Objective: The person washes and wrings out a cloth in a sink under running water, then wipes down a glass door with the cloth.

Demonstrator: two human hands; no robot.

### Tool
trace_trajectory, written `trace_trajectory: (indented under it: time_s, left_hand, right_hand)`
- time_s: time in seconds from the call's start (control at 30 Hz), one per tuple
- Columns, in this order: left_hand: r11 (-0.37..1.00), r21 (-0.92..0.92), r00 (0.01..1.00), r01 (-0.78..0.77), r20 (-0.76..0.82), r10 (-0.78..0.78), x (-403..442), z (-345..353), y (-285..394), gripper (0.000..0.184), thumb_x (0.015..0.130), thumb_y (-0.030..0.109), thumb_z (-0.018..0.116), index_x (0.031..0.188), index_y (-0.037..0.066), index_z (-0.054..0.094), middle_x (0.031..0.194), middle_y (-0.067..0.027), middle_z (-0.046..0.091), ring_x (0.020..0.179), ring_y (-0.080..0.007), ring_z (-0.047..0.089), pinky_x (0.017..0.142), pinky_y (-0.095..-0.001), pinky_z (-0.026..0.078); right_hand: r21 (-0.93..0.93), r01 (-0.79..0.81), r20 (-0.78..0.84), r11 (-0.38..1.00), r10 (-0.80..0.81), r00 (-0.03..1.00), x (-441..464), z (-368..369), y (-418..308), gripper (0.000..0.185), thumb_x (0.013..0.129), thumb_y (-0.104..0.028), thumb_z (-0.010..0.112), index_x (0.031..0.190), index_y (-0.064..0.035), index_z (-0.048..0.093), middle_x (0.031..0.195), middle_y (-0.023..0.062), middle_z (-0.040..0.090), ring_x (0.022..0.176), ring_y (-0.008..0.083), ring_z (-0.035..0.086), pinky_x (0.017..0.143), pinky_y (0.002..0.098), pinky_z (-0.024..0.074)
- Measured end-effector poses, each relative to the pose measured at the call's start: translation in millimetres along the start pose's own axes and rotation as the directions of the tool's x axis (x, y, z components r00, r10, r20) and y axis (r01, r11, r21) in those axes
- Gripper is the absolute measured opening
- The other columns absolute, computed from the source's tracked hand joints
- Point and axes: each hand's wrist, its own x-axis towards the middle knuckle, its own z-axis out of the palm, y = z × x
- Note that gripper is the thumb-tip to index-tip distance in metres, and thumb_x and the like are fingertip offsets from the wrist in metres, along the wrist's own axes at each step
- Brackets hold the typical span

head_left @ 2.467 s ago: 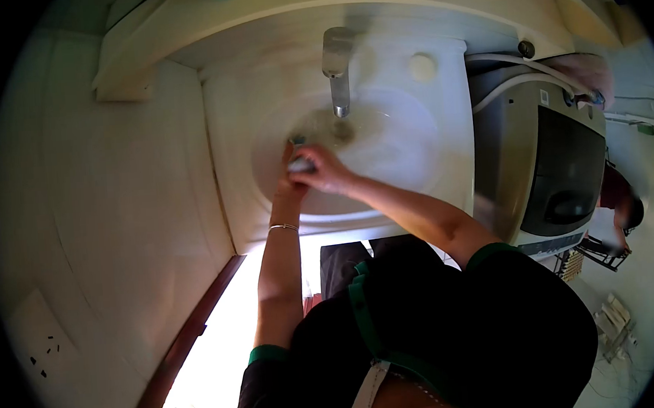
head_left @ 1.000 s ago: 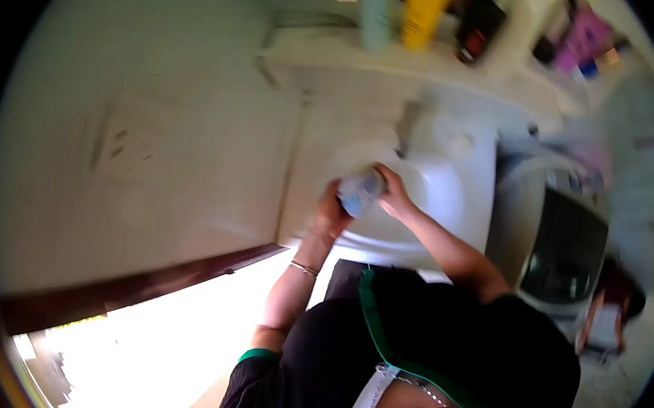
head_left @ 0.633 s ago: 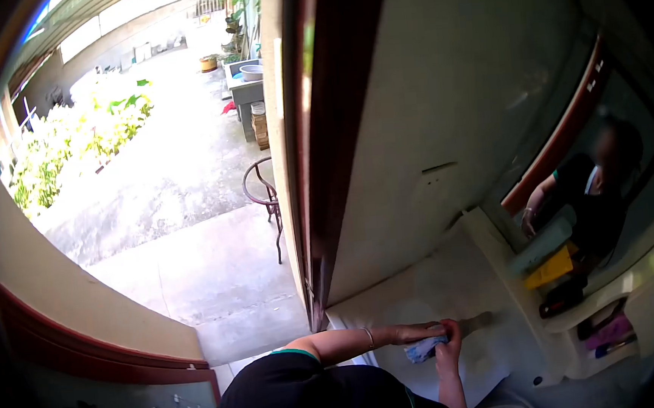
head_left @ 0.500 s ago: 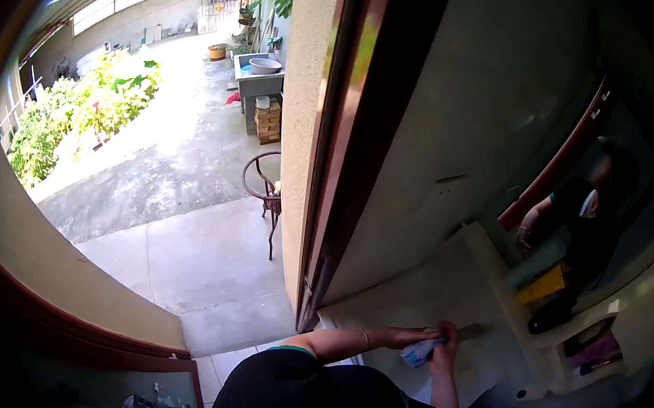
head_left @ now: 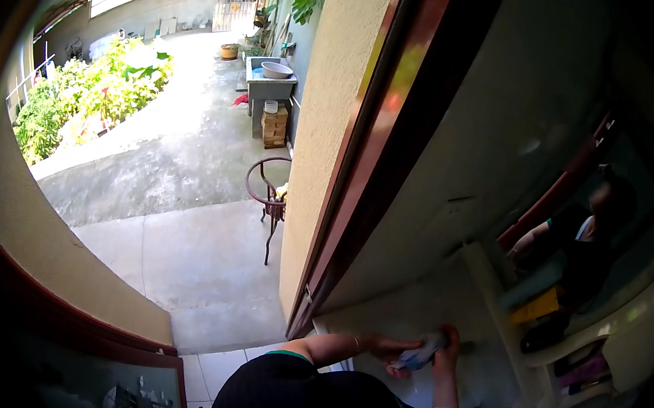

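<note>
Low in the head view, my left hand [head_left: 389,350] reaches in from the left, a thin bracelet at its wrist. Its fingers grip one side of a crumpled white-and-blue cloth [head_left: 419,355]. Across from it my right hand [head_left: 444,356] is bent round the other end, its fingers curled. Between the hands the cloth is bunched and partly dark with shadow; whether something is wrapped inside cannot be made out. Both hands are over a pale basin counter [head_left: 472,379].
A wall mirror [head_left: 593,208] reflects a person; below it sit a yellow item [head_left: 535,307] and a shelf recess [head_left: 581,368]. The dark red door frame [head_left: 369,155] borders a doorway to a yard with a metal round-topped stand [head_left: 270,200], a sink [head_left: 270,90] and plants [head_left: 99,91].
The cloth has turned and stretched out between my hands, and my left fingers have shifted lower on it. The view has tilted slightly, sliding the yard to the right.
</note>
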Motion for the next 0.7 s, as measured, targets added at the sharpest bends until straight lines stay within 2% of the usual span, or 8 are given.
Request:
trace_trajectory:
  time_s: [0.17,0.27,0.33,0.47,0.57,0.63,0.67,0.7]
  left_hand:
    - [0.935,-0.349,0.997,0.065,-0.021,-0.077,-19,11,-4,0.061,0.086,0.066,0.049,0.110,0.010,0.058,0.096,-0.0080,0.068,0.083,-0.0189,0.067,0.074,-0.0368,0.056]
    - [0.859,-0.470,0.975,-0.203,-0.022,0.219,-15,5,-21,0.045,0.090,0.050,0.057,0.109,0.009,0.059,0.101,-0.0075,0.067,0.090,-0.0193,0.067,0.080,-0.0363,0.055]
    - [0.688,-0.553,0.882,-0.470,-0.277,0.381,-20,20,-17,0.039,0.091,0.042,0.059,0.111,0.009,0.059,0.106,-0.0055,0.066,0.097,-0.0191,0.064,0.087,-0.0350,0.052]
    - [0.749,-0.539,0.922,-0.386,-0.201,0.332,-38,46,-7,0.034,0.091,0.038,0.061,0.111,0.010,0.059,0.111,-0.0035,0.065,0.104,-0.0184,0.061,0.092,-0.0355,0.049]
    - [0.866,-0.042,0.828,-0.498,-0.321,0.460,-57,71,16,0.036,0.091,0.037,0.062,0.115,0.011,0.058,0.114,-0.0038,0.064,0.105,-0.0170,0.060,0.095,-0.0360,0.047]
    - [0.890,-0.436,0.976,-0.135,-0.214,0.044,-35,25,2,0.044,0.091,0.028,0.063,0.129,0.010,0.052,0.127,-0.0063,0.058,0.115,-0.0183,0.055,0.099,-0.0346,0.044]
    - [0.882,0.193,0.902,-0.431,0.052,0.429,-28,1,-16,0.051,0.090,0.023,0.064,0.135,0.009,0.046,0.132,-0.0071,0.053,0.121,-0.0187,0.051,0.102,-0.0335,0.041]
    - [0.381,0.578,0.625,-0.722,0.306,0.718,-22,-23,-33,0.059,0.089,0.019,0.066,0.141,0.008,0.040,0.138,-0.0078,0.048,0.126,-0.0191,0.047,0.104,-0.0323,0.038]
  right_hand:
    - [-0.614,0.333,0.266,0.716,-0.209,0.941,-17,10,-12,0.057,0.056,0.010,0.046,0.111,-0.0033,0.050,0.105,0.0127,0.053,0.104,0.0272,0.053,0.092,0.0361,0.0424]
    - [-0.674,0.424,0.350,0.606,-0.243,0.904,-37,20,-9,0.058,0.059,0.008,0.055,0.115,-0.0042,0.049,0.108,0.0178,0.052,0.104,0.0351,0.053,0.092,0.0411,0.0424]
    - [-0.679,0.478,0.406,0.557,-0.257,0.877,-47,24,-1,0.059,0.060,0.006,0.060,0.118,-0.0051,0.048,0.109,0.0181,0.052,0.105,0.0370,0.053,0.092,0.0423,0.0425]
    - [-0.704,0.484,0.467,0.519,-0.176,0.867,-69,28,-8,0.068,0.062,-0.003,0.072,0.124,-0.0053,0.043,0.118,0.0191,0.049,0.111,0.0391,0.049,0.094,0.0446,0.0415]
    - [-0.730,0.499,0.506,0.466,-0.122,0.854,-80,32,-46,0.072,0.062,-0.007,0.076,0.125,-0.0050,0.042,0.124,0.0201,0.047,0.116,0.0401,0.046,0.096,0.0470,0.0400]
    - [-0.760,0.520,0.527,0.390,-0.099,0.844,-80,24,-54,0.074,0.061,-0.009,0.078,0.125,-0.0050,0.042,0.126,0.0206,0.047,0.119,0.0408,0.045,0.097,0.0484,0.0393]
    - [-0.738,0.605,0.583,0.298,-0.171,0.795,-78,16,-47,0.075,0.060,-0.011,0.079,0.125,-0.0050,0.042,0.126,0.0209,0.046,0.120,0.0419,0.044,0.097,0.0496,0.0391]
    - [-0.709,0.677,0.636,0.198,-0.235,0.735,-73,7,-35,0.076,0.059,-0.014,0.080,0.125,-0.0050,0.043,0.127,0.0211,0.046,0.121,0.0430,0.043,0.098,0.0507,0.0388]
